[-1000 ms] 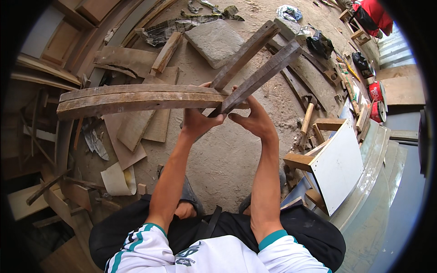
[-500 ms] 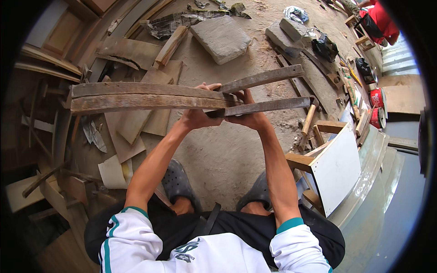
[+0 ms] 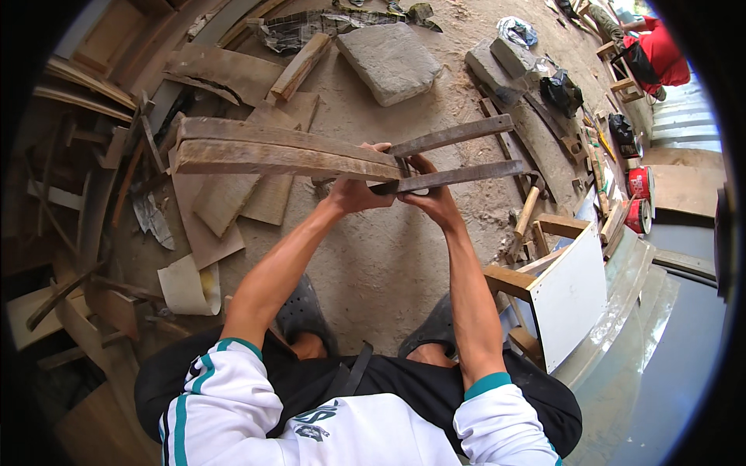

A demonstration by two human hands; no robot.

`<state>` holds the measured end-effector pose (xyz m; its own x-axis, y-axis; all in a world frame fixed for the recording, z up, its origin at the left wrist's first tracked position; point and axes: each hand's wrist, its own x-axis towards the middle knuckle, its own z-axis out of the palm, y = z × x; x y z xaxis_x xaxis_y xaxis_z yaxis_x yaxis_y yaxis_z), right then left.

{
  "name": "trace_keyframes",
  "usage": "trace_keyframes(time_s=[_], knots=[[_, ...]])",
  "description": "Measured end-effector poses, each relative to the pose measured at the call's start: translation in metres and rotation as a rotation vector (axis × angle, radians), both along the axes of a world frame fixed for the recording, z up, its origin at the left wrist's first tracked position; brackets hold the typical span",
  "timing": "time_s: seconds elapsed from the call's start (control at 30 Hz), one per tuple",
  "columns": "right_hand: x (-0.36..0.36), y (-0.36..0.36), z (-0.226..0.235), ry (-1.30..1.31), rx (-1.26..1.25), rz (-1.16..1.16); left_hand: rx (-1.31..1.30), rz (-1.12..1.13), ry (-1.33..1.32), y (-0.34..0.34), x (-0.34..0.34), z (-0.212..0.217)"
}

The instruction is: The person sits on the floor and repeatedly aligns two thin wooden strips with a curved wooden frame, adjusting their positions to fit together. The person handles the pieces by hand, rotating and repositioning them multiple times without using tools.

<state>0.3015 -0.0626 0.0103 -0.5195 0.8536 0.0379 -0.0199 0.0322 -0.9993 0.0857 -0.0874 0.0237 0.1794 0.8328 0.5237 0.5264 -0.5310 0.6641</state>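
Note:
In front of me I hold weathered wooden battens above the ground. Two thick battens [image 3: 280,150] lie side by side and stretch to the left. My left hand [image 3: 359,194] is closed round their right-hand end. Two thinner, greyer wooden strips [image 3: 458,179] run off to the right, spread apart from each other. My right hand [image 3: 435,203] grips these where they meet the thick battens, its fingers on the far side and thumb on the near side. The hands almost touch, and whether the pieces are joined there I cannot tell.
Plywood offcuts [image 3: 206,206] and scrap wood lie on the left. Beyond the battens rests a stone slab [image 3: 388,62]. On the right are a hammer [image 3: 528,206], a small white-topped wooden stool [image 3: 575,299] and red cans [image 3: 639,216]. A person in red [image 3: 653,54] is at the far right.
The thick battens' left end has swung rightward and looks closer to my hands. Both hands have shifted slightly right, still holding the wood. The view has moved a little as well.

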Motion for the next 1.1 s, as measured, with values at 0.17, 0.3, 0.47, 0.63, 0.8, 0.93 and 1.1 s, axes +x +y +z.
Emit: trace_keyframes(time_s=[0.17, 0.3, 0.47, 0.63, 0.8, 0.93, 1.1], knots=[[0.003, -0.012, 0.001, 0.070, -0.223, -0.081, -0.090, -0.041, -0.044, 0.000, 0.004, -0.007], [0.005, -0.011, 0.001, -0.022, -0.182, -0.096, -0.081, -0.047, -0.029, 0.002, 0.005, -0.010], [0.014, -0.024, -0.003, -0.215, -0.171, -0.124, -0.037, -0.076, -0.057, 0.003, 0.010, -0.010], [0.012, -0.034, 0.047, -1.011, -0.129, 0.132, -0.156, -0.038, -0.059, 0.001, 0.007, -0.010], [-0.028, -0.033, 0.137, -1.035, 0.055, 0.089, -0.069, -0.067, -0.034, 0.004, 0.002, -0.018], [-0.031, -0.034, 0.113, -1.446, 0.879, 0.033, -0.140, -0.051, -0.090, 0.003, 0.004, -0.019], [-0.028, -0.024, 0.059, -1.697, 1.063, 0.106, -0.127, -0.059, -0.070, 0.006, 0.005, -0.018]])
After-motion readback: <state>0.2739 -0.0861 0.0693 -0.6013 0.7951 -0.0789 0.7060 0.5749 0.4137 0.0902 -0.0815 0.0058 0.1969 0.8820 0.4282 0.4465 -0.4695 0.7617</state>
